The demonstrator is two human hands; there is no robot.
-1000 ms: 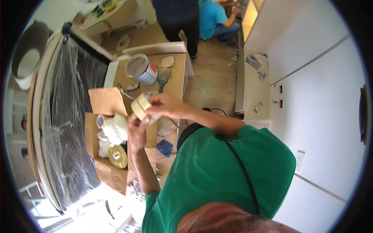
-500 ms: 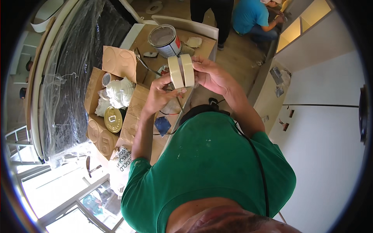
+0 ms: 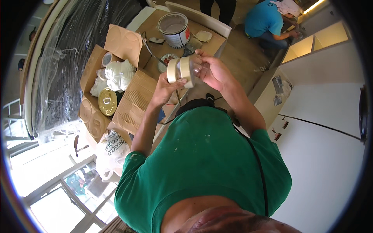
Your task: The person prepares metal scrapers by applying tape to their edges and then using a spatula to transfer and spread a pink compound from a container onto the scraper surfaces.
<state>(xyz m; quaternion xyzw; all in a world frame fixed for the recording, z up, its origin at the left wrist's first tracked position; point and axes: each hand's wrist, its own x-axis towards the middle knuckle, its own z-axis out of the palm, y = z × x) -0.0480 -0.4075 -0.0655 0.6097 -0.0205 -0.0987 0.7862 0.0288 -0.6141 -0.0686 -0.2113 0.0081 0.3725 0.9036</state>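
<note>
Two cream rolls of masking tape stand side by side in my left hand [image 3: 165,89], whose thumb and fingers grip them from below. The left roll [image 3: 172,71] and the right roll [image 3: 187,72] have a narrow gap between them. Close beside the right roll is my right hand [image 3: 212,72], its fingers bent and drawn together. Something clear and shiny, like thin film, shows by those fingertips, too blurred to make out fully. Behind the rolls, an open paint can [image 3: 173,30] rests on the cardboard-covered worktop [image 3: 150,28].
An open carton [image 3: 91,72] at the left holds a gold-lidded tin [image 3: 107,101] and white bundled material [image 3: 121,75]. A white plastic bag [image 3: 111,152] hangs below it. Clear plastic sheeting [image 3: 70,58] covers a dark panel. A person in blue [image 3: 264,18] crouches at far right by lit shelves [image 3: 330,39].
My right hand has come slightly away from the right roll, its fingers now bent. The left hand keeps both rolls. The whole view has turned a little.
</note>
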